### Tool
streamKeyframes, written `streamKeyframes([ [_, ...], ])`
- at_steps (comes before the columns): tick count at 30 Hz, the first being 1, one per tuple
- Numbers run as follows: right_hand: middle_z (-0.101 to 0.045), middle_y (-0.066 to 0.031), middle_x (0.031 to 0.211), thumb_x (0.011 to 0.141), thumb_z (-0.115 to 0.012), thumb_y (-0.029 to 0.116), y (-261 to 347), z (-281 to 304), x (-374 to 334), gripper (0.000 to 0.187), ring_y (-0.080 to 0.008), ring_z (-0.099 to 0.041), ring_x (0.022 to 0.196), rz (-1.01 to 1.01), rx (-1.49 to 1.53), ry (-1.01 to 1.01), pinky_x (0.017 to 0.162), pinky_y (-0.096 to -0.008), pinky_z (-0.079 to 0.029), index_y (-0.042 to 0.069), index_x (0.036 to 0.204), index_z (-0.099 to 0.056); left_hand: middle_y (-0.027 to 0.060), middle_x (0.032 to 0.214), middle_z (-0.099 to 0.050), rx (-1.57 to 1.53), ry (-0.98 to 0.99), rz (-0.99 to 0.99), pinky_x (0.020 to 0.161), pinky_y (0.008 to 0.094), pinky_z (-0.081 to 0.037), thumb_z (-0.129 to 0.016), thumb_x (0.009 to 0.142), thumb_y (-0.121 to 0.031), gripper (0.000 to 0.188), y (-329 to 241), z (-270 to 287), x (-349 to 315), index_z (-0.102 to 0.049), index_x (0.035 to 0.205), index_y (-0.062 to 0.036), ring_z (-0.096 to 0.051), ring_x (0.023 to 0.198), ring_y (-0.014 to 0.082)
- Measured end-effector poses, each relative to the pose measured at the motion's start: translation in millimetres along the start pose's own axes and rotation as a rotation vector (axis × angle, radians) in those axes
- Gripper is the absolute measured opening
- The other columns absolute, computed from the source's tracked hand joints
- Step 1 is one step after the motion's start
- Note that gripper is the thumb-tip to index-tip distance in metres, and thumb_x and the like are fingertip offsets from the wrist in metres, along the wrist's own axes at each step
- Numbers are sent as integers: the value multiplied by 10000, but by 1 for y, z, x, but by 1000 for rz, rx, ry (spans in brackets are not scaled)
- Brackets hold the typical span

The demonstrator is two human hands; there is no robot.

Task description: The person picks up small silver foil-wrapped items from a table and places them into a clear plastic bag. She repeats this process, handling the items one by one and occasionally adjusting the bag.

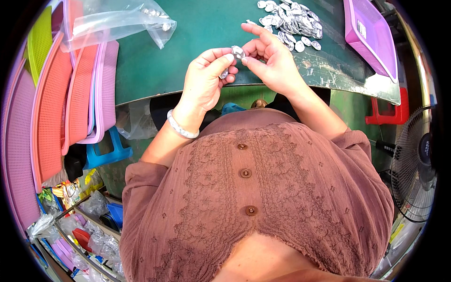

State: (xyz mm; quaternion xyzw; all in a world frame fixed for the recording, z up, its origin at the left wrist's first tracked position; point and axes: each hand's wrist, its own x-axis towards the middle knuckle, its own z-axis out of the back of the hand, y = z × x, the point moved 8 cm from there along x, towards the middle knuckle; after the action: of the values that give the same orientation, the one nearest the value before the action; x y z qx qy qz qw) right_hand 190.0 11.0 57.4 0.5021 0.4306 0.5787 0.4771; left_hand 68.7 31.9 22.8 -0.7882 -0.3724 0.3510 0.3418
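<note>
Over the near edge of the green table (141, 70), my two hands meet at a small shiny silver oval piece (238, 52). My left hand (206, 77) pinches it between thumb and forefinger, and a second silver piece (224, 74) sits against its curled lower fingers. The thumb and bent forefinger of my right hand (277, 63) close on the right edge of the same oval, while its other fingers stretch away. Just beyond my right hand lies a loose pile of similar silver pieces (300, 23). What the pieces are exactly cannot be made out.
A clear plastic bag (117, 23) with several silver pieces lies at the far left. Stacked orange baskets (51, 94) and purple ones crowd the left side. At right are a purple basket (373, 42), a red stool (394, 110) and a black fan (413, 160). A blue stool (110, 150) stands lower left.
</note>
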Motion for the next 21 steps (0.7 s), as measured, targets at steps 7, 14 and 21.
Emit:
streamKeyframes([
  [7,-600,-40,772,760,-567,-9,13,2,-4,525,-122,-586,677,210,-229,-111,585,-248,-458,103,1248,-411,37,818,-601,26,6,-40,555,199,-454,-594,826,-77,155,0,-2,1,-578,966,-14,-557,655,93],
  [14,-598,-72,766,738,-579,-30,30,-4,-8,558,-204,-595,660,359,-428,-106,592,-287,-475,114,1252,-413,43,849,-608,61,3,-49,579,202,-462,-590,832,-81,184,0,-4,1,-567,993,4,-562,679,92],
  [21,-608,-66,788,722,-590,-51,34,-8,-9,556,-196,-604,692,422,-385,-60,626,-280,-483,93,1236,-433,55,854,-603,-48,70,1,594,212,-463,-553,855,-88,238,7,-3,4,-551,1064,25,-560,689,105],
])
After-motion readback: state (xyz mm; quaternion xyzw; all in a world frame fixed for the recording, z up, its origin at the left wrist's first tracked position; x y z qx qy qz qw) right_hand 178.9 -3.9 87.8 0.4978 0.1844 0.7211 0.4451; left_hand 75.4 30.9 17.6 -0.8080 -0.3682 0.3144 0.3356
